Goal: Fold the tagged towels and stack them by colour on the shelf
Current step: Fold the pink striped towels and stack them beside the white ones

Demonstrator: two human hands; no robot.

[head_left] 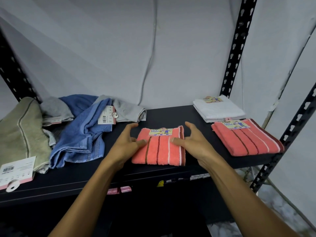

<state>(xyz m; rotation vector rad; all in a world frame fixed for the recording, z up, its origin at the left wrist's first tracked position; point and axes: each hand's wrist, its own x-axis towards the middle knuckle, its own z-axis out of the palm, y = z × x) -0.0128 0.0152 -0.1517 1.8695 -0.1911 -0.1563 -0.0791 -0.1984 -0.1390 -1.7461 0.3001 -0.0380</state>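
A folded coral towel [159, 149] with dark and white stripes is lying flat in the middle of the black shelf [171, 115], its yellow card tag [160, 132] sitting at the far edge. The left hand [127, 142] is resting at the towel's left side with fingers relaxed and spread, the thumb lying on the cloth, gripping nothing. The right hand [191, 139] is mirroring it at the right side, fingers loosely extended over the striped border, thumb touching the towel top, also holding nothing. To the right, well apart from the hands, a second folded coral towel [248, 139] is lying near the shelf's front right corner, and just behind it a folded white towel stack [219, 108] is sitting with its own tag. To the left, an unfolded heap is crowding the shelf: a rumpled blue towel [80, 134] with a white barcode tag [106, 115], a grey towel [126, 110] behind it, and an olive towel [20, 132] at the far left with a large card tag [17, 170] reaching the front edge. A black perforated upright [237, 48] is rising behind the white stack, and a grey cable [150, 57] is hanging down the pale wall.
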